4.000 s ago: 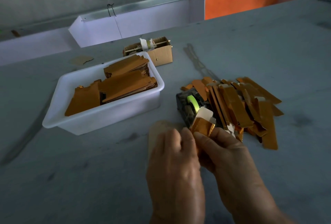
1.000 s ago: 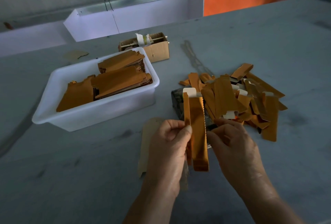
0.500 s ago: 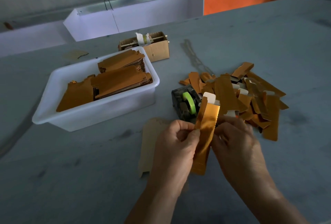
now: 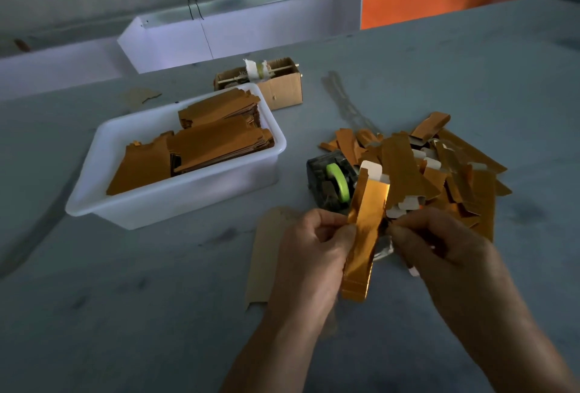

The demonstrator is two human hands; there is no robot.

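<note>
- We see a white plastic tub (image 4: 175, 207) holding stacks of flat orange-gold card blanks (image 4: 216, 144).
- Just behind it we find a small brown cardboard box (image 4: 284, 91).
- A black tape dispenser (image 4: 317, 173) touches a loose heap of orange-gold card sleeves (image 4: 405, 163).

Your forearms run off the bottom edge. The gold strip (image 4: 364, 229) you hold covers the near right corner of the tape dispenser (image 4: 326, 179), and the pile of gold pieces (image 4: 445, 169) hides its right side. Your left hand (image 4: 310, 254) covers part of the brown card (image 4: 262, 254) lying on the table (image 4: 125, 298). Your right hand (image 4: 439, 254) pinches the strip's edge, fingertips tucked out of sight. A small grey thing under the strip is too shadowed to identify. The white tub (image 4: 175, 207) hides the near left corner of the cardboard box (image 4: 284, 91).
</note>
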